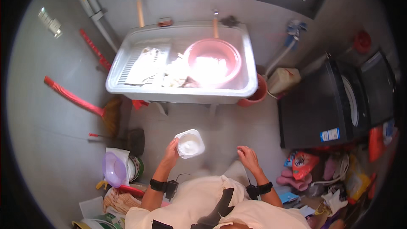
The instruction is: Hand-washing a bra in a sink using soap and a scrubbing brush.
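Observation:
My left hand (171,152) grips the left edge of a small white plastic container (190,143) that holds a white substance, held over the floor. To its right, my right hand (248,157) is held in the air with its fingers slightly curled and nothing in it. Beyond both hands stands a large pale laundry sink (181,95) with a ribbed washboard side. A whitish cloth (144,68) lies on the ribs. A pink basin (233,51) sits in the sink's right part, its inside washed out by glare. Bunched cloth (175,74) lies beside the basin.
A black washing machine (311,108) with its lid up stands at right, near a red bucket (254,97) and a white jug (284,79). A broom (76,97) leans at left, above a purple basin (114,169). Bags and pink boots (294,179) lie lower right.

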